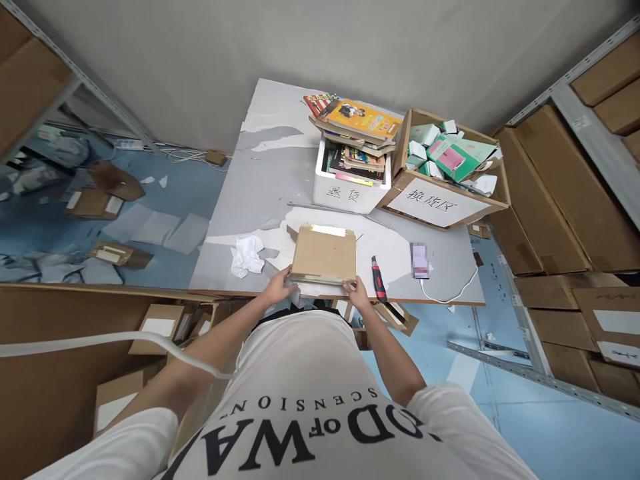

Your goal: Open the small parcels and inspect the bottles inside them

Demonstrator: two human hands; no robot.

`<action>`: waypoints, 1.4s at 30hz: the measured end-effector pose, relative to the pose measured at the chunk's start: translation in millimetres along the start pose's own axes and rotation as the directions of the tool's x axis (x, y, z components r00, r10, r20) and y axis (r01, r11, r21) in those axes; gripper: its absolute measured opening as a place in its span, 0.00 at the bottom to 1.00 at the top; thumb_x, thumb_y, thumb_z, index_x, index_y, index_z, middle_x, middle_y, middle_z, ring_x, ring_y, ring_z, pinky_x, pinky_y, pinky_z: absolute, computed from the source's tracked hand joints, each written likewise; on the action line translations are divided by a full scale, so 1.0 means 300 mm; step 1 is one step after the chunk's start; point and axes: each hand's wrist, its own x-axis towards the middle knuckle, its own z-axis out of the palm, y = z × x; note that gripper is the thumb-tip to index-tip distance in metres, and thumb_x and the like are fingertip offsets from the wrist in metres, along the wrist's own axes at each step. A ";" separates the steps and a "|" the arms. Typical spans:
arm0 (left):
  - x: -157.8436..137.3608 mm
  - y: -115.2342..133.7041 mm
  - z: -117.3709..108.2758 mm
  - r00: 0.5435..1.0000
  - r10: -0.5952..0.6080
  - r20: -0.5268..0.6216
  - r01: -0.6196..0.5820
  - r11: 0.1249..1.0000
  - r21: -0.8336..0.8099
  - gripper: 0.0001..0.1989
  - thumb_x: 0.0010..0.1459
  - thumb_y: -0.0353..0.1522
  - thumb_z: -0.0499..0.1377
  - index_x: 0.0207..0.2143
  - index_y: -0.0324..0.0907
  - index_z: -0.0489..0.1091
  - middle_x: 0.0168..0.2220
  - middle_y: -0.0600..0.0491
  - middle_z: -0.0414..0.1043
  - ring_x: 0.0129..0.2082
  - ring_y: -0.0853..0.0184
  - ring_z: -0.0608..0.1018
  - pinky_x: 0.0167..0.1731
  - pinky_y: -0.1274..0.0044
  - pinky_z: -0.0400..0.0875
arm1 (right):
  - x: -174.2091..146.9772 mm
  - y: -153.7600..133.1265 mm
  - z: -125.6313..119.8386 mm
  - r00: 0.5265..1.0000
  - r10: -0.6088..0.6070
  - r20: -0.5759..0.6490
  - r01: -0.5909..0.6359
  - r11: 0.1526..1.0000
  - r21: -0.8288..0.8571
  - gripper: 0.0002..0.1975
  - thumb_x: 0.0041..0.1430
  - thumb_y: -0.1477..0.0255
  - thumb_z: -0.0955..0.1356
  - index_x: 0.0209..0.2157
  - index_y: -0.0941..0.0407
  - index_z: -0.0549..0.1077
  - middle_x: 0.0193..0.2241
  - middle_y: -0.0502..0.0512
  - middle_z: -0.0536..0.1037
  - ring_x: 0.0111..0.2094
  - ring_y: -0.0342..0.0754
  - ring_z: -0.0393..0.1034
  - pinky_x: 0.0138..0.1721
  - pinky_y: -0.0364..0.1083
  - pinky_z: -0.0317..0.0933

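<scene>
A flat brown cardboard box [325, 257] lies at the table's front edge, a white label on its far side and small flaps sticking out at its far corners. My left hand [279, 288] grips its near left corner, fingers closed on it. At the near right corner, my right hand [356, 293] holds the box with thumb and fingers. Just right of the box is a red and black box cutter [379, 279]. Crumpled white paper [247, 256] sits to the left. What the box contains is hidden.
A white bin [350, 195] piled with books stands behind, beside a carton [450, 207] of small green and white boxes. A phone [419, 260] with a white cable lies on the right. Shelves of cartons [555, 187] flank the table; packaging scraps litter the blue floor.
</scene>
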 end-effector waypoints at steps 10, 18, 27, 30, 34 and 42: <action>0.045 0.287 0.042 0.890 -0.108 -0.443 0.107 0.994 -0.028 0.37 0.46 0.44 0.65 0.55 0.39 0.61 0.50 0.43 0.70 0.48 0.56 0.74 0.48 0.67 0.68 | 0.004 -0.291 -0.140 0.987 -0.146 -0.064 0.140 0.986 -0.088 0.20 0.53 0.51 0.65 0.34 0.55 0.66 0.36 0.58 0.77 0.39 0.52 0.71 0.41 0.49 0.63; 0.089 0.185 0.131 0.887 -0.287 -0.362 0.286 0.957 -0.057 0.34 0.44 0.46 0.66 0.50 0.38 0.66 0.44 0.43 0.74 0.43 0.57 0.76 0.46 0.67 0.69 | -0.008 -0.173 -0.115 0.998 -0.002 -0.056 -0.013 0.966 -0.259 0.19 0.53 0.51 0.63 0.30 0.53 0.67 0.31 0.55 0.76 0.34 0.52 0.69 0.37 0.48 0.60; 0.038 0.218 0.184 0.950 0.268 -0.159 -0.179 0.886 0.427 0.20 0.54 0.38 0.61 0.49 0.42 0.69 0.54 0.41 0.64 0.58 0.50 0.62 0.58 0.58 0.53 | 0.020 -0.095 -0.109 1.000 0.006 -0.016 -0.010 0.968 -0.252 0.21 0.54 0.51 0.63 0.37 0.53 0.67 0.38 0.57 0.76 0.41 0.52 0.69 0.42 0.48 0.60; 0.040 0.216 0.209 0.913 0.395 0.098 -0.390 0.782 0.486 0.11 0.61 0.33 0.53 0.43 0.44 0.72 0.46 0.44 0.70 0.51 0.56 0.69 0.53 0.61 0.61 | 0.057 -0.067 -0.174 1.000 0.000 -0.005 -0.001 0.959 -0.282 0.21 0.58 0.53 0.60 0.39 0.55 0.69 0.40 0.58 0.76 0.42 0.51 0.69 0.44 0.48 0.60; 0.047 0.189 0.234 0.851 0.521 0.060 -0.454 0.675 0.582 0.13 0.63 0.30 0.48 0.44 0.43 0.71 0.44 0.44 0.71 0.46 0.59 0.71 0.47 0.63 0.66 | 0.103 0.016 -0.287 0.977 0.067 -0.200 -0.182 0.751 -0.635 0.25 0.55 0.59 0.65 0.51 0.57 0.64 0.50 0.64 0.69 0.51 0.57 0.62 0.49 0.51 0.57; 0.036 0.187 0.226 0.835 0.527 0.156 -0.481 0.562 0.672 0.17 0.60 0.28 0.50 0.51 0.40 0.67 0.48 0.43 0.69 0.50 0.58 0.69 0.53 0.62 0.62 | 0.130 0.042 -0.379 0.997 0.059 -0.058 -0.083 0.704 -0.705 0.28 0.58 0.69 0.60 0.60 0.60 0.54 0.52 0.66 0.65 0.53 0.55 0.62 0.53 0.52 0.57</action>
